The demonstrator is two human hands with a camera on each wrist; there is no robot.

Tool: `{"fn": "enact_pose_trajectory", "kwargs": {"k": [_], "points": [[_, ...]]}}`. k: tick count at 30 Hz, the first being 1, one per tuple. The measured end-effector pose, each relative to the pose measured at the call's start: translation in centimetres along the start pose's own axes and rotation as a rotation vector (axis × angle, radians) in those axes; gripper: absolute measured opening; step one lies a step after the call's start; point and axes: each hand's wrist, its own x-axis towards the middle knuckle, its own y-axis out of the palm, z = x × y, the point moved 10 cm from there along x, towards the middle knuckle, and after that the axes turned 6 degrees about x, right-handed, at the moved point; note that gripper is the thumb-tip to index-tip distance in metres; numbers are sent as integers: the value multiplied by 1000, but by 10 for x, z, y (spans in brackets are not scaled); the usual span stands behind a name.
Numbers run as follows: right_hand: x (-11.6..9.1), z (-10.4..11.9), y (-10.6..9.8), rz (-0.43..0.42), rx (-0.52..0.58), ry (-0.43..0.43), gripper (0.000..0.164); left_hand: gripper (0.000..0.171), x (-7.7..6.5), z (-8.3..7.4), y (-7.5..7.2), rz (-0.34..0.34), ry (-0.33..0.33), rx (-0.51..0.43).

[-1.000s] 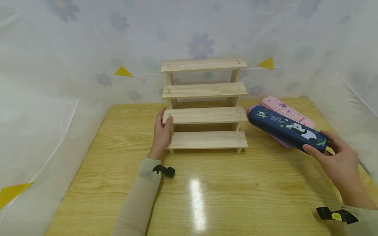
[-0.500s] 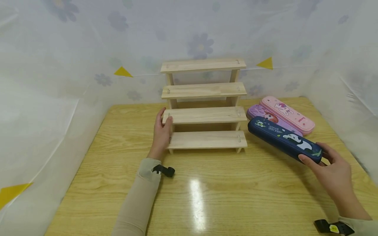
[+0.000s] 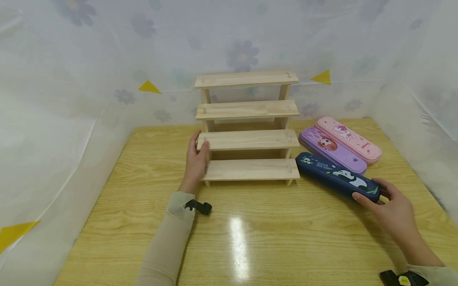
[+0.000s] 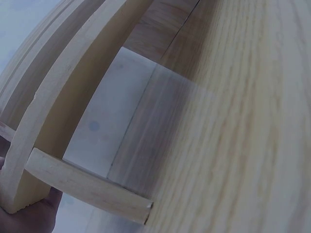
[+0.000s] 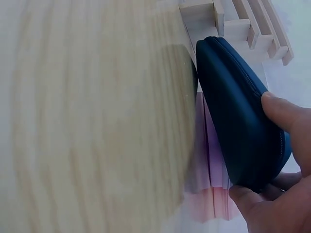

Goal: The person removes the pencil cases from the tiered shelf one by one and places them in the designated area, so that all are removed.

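Note:
A tiered wooden shelf (image 3: 250,139) of several pale boards stands at the back of the table. My left hand (image 3: 196,163) grips its left end at the second board from the bottom, thumb on top; in the left wrist view only bits of that hand show beneath the shelf. My right hand (image 3: 393,208) holds a navy zippered pencil case (image 3: 338,176) with a panda print by its near right end. That end is raised off the table in the right wrist view, while the far end sits low by the shelf's front right corner.
Behind the navy case, a purple pencil case (image 3: 332,149) and a pink pencil case (image 3: 348,139) lie side by side on the wood-grain table (image 3: 286,238). A flower-patterned sheet (image 3: 171,47) hangs behind, with plastic walls at both sides.
My right hand has brought the navy pencil case leftward, down and nearer to me, off the purple and pink cases, uncovering the purple one. The left hand has stayed on the shelf.

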Motion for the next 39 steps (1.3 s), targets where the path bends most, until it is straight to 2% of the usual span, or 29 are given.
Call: {"fn": "enact_pose_trajectory", "kwargs": {"k": [11,15,19,24,31,39], "points": [[7,-1,16,94,-91,-29,102,53,1,0,0,-2,9,0],[6,4,17,96,-132,-61,102,53,1,2,0,-6,-1,-8],[3,12,11,72,-166,-47,99,53,3,7,1,-8,-2,-15],[0,26,1,38,-101,-38,95,53,4,8,0,-13,-1,-33],[0,52,-1,8,-26,-157,78,54,3,3,-2,-10,-9,-66],[10,82,8,34,4,-232,73,58,4,1,-6,-6,-5,-55]]}}
